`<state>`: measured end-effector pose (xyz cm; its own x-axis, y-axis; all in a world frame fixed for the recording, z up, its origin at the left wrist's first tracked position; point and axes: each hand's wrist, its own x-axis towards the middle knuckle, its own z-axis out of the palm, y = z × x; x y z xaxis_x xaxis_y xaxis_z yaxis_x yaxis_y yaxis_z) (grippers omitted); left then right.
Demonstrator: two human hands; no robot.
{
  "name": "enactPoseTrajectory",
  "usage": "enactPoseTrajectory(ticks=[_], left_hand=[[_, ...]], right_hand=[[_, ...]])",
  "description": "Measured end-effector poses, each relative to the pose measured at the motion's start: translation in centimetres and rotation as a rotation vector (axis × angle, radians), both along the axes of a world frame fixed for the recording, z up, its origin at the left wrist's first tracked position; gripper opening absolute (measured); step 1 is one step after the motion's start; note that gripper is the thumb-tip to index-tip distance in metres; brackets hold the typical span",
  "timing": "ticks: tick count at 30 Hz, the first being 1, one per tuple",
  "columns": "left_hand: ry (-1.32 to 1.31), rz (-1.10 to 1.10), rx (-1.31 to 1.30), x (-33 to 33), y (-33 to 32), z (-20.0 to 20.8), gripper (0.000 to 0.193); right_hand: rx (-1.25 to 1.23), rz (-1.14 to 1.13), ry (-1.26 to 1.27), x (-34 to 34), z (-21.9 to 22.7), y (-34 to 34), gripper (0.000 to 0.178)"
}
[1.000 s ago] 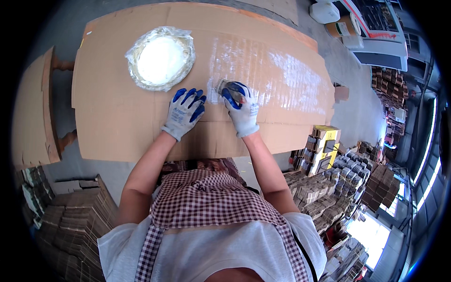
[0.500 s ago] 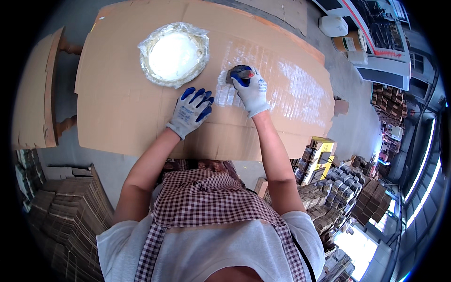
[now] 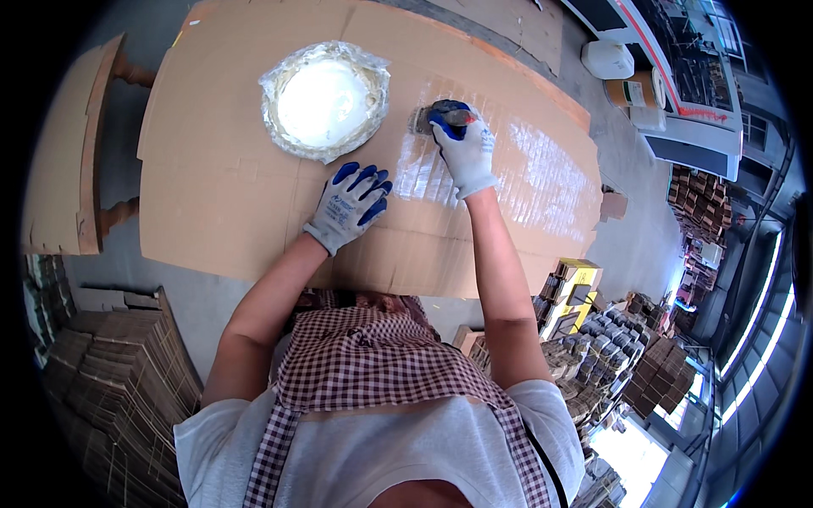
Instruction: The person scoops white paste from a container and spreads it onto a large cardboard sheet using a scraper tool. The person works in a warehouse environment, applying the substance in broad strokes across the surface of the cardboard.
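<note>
My right hand (image 3: 467, 157), in a white and blue work glove, grips a dark brush (image 3: 421, 120) whose end rests on the large brown cardboard sheet (image 3: 212, 182). Whitish wet streaks (image 3: 546, 169) lie on the cardboard below and to the right of the brush. My left hand (image 3: 349, 206), gloved the same way, lies on the sheet with its fingers spread and nothing held. Just beyond it stands a round basin (image 3: 377, 127) lined with clear plastic, filled with a bright white paste (image 3: 320, 102).
To the left stands a wooden-framed table (image 3: 63, 152). Stacks of flat cardboard (image 3: 127, 372) fill the lower left. Bundled cardboard pieces (image 3: 605, 334) and a yellow box (image 3: 576, 275) stand at the right. A white jug (image 3: 607, 59) and a machine (image 3: 694, 152) are at the far right.
My right hand and the brush have shifted slightly right and away from me over the cardboard. The left hand stays about where it was. The whole view has shifted a little.
</note>
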<state>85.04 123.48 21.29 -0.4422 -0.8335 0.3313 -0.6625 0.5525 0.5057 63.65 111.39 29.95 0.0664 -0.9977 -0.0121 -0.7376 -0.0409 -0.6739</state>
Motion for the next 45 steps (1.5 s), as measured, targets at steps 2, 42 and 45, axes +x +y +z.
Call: enactPoseTrajectory(ticks=[2,42,45], left_hand=[[-0.012,-0.011,0.000,-0.2,0.0,0.4,0.034],[-0.009,-0.002,0.019,0.0,0.0,-0.2,0.030],[-0.009,0.003,0.022,-0.1,0.0,0.0,0.031]], right_hand=[[-0.024,0.054,0.097,-0.9,-1.1,-0.9,0.043],[-0.077,-0.035,0.298,1.3,0.3,-9.0,0.047],[-0.047,-0.061,0.363,0.6,-0.1,-8.4,0.047]])
